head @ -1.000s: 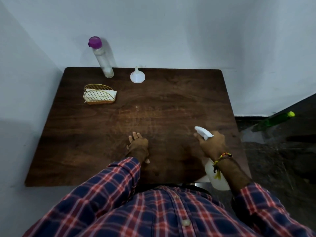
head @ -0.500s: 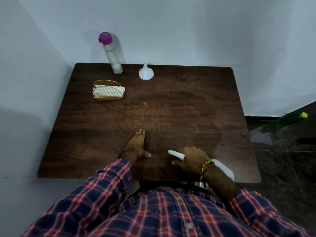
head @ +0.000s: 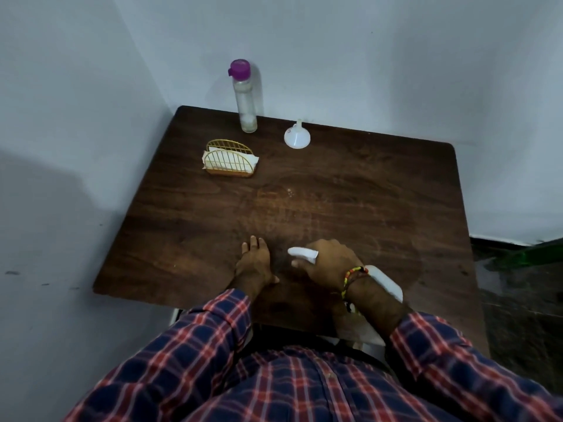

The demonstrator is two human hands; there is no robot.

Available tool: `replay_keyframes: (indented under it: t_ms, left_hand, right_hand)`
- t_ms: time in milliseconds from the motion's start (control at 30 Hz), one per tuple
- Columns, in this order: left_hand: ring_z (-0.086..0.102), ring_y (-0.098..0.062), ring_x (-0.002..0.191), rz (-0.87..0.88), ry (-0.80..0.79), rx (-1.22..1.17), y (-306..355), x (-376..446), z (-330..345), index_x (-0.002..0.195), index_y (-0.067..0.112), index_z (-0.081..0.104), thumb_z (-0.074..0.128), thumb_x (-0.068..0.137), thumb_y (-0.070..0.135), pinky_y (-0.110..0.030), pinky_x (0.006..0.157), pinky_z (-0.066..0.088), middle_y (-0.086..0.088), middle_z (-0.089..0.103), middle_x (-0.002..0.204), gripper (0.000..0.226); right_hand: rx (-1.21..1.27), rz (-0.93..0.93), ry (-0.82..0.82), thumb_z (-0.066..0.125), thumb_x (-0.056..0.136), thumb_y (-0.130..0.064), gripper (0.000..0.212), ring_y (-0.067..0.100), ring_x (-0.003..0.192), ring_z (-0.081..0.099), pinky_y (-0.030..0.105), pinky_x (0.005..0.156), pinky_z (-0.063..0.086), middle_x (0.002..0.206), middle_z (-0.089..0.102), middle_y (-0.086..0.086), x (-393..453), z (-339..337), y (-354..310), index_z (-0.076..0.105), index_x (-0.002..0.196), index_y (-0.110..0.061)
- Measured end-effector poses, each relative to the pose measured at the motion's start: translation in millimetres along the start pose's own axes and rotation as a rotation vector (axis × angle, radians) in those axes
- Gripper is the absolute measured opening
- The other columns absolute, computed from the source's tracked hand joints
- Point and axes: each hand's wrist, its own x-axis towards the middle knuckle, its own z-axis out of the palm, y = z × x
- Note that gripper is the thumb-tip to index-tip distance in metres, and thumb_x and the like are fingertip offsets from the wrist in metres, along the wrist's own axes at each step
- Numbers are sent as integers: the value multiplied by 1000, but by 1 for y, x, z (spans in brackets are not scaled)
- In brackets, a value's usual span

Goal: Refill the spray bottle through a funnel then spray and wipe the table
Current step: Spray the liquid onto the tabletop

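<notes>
Gripping the spray bottle (head: 384, 283) with our right hand (head: 330, 263), fingers wrapped around its head, we are flattening our empty left hand (head: 254, 261) on the desk (head: 350, 193), probably for steadiness.

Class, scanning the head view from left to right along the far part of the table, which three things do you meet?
Napkin holder → clear bottle with purple cap → white funnel.

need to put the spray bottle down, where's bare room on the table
Free: the table's right half beyond the funnel, and the middle between napkin holder and hands. Crowded: the far left corner, around the water bottle.
</notes>
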Motion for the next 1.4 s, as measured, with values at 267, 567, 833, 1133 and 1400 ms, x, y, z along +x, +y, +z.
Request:
replay_keyframes:
  t_ms: [267,567,833,1133,1400]
  left_hand:
    - [-2,-31,152,78,-31,21,35,19,-19,157,8,-2,83,77,30,-43,122,17,-10,-3,166,119]
    - [-5,-39,151,71,-175,249,67,23,-16,154,3,-10,84,75,32,-49,121,18,-15,-10,164,126]
    - [-6,-39,150,59,-168,288,66,24,-9,154,2,-13,85,75,29,-51,121,21,-16,-14,163,128]
    - [-8,-37,151,85,-124,232,61,22,-4,154,4,-12,86,74,25,-51,121,20,-14,-16,163,129]
    - [-6,-28,152,183,32,63,30,9,17,157,10,-5,78,82,32,-44,123,14,-10,-7,166,113]
  right_hand:
    - [81,277,169,47,86,-71,54,30,114,59,37,93,49,126,62,0,14,-38,52,52,135,-48]
    - [371,631,363,63,87,-56,50,32,101,64,38,86,52,109,67,8,-10,-61,107,63,122,-20]
    - [464,670,394,68,88,-46,45,39,111,60,43,94,50,116,65,19,-70,-30,112,68,123,-19]
    - [244,577,202,57,82,-67,44,27,96,66,34,78,53,104,70,3,-87,13,110,71,114,-39]
    - [-30,208,-42,47,95,-59,36,27,107,61,35,84,49,120,63,-2,-72,34,76,49,131,-61]
